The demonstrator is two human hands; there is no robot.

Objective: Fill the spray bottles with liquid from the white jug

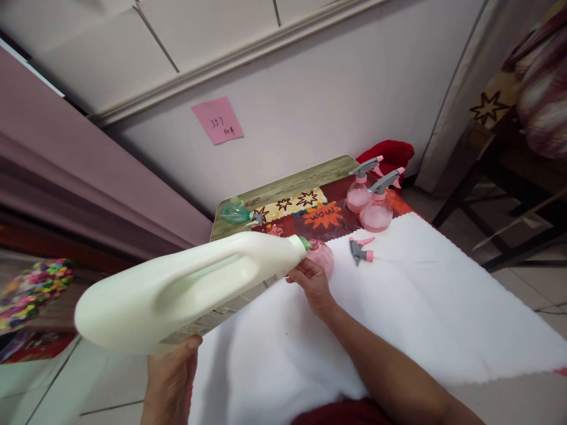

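My left hand [170, 378] holds a large white jug [186, 289] from below, tipped on its side with its green spout [305, 242] over a small open pink spray bottle [321, 255]. My right hand [312, 283] is wrapped round that pink bottle and steadies it on the white towel [420, 307]. A loose grey and pink trigger sprayer head [359, 250] lies on the towel just to the right of the bottle.
Two capped pink spray bottles [370, 203] stand at the table's far right. A green spray bottle [237, 213] lies at the far left. The patterned cloth [310, 215] covers the small table [283, 186] against the wall, which carries a pink note [218, 120].
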